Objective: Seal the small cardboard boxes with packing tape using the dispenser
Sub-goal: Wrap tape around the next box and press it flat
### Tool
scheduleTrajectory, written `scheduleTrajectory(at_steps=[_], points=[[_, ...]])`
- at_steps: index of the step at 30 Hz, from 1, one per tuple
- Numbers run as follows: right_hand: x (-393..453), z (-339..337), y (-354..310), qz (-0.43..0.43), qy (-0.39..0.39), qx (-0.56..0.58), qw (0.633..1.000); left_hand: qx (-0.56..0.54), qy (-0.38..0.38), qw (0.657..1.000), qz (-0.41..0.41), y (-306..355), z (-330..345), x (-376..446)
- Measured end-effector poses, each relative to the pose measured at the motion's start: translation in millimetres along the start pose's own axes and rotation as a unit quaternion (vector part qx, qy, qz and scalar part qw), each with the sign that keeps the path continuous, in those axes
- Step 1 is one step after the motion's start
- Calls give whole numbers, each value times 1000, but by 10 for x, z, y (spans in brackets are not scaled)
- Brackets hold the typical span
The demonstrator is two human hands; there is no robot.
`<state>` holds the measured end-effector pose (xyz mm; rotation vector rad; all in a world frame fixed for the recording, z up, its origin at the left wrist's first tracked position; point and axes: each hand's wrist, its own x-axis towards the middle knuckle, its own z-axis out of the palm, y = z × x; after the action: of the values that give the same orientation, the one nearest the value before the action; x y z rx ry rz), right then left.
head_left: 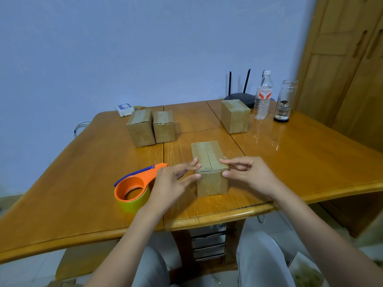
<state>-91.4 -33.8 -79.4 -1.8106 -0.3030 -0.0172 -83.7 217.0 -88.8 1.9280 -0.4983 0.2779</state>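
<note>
A small cardboard box [208, 160] stands near the table's front edge, its top flaps closed with a seam down the middle and clear tape over the near end. My left hand [173, 180] touches its near left corner with thumb and fingertips. On the near right corner, my right hand [248, 175] presses with thumb and forefinger. The orange tape dispenser [134, 187], loaded with a yellowish roll, lies on the table just left of my left hand, with nothing gripping it.
Two taped boxes [141, 128] [164, 127] stand side by side at the back left, and a third box [235, 116] at the back right. Behind are a router [240, 97], a water bottle [263, 96], a glass jar [285, 102] and a white device [125, 109]. The wooden table [83, 183] ends close to me.
</note>
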Motion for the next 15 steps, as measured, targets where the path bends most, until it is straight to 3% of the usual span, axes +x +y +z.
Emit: scheduleTrajectory(at_steps=[5, 9, 15], points=[[4, 42, -8, -34, 18, -9, 999, -10, 12, 1000, -7, -16, 26, -27], [30, -60, -30, 2, -22, -22, 1000, -24, -8, 999, -24, 2, -18, -14], [7, -15, -50, 10, 1, -2, 1000, -7, -20, 1000, -22, 18, -55, -7]])
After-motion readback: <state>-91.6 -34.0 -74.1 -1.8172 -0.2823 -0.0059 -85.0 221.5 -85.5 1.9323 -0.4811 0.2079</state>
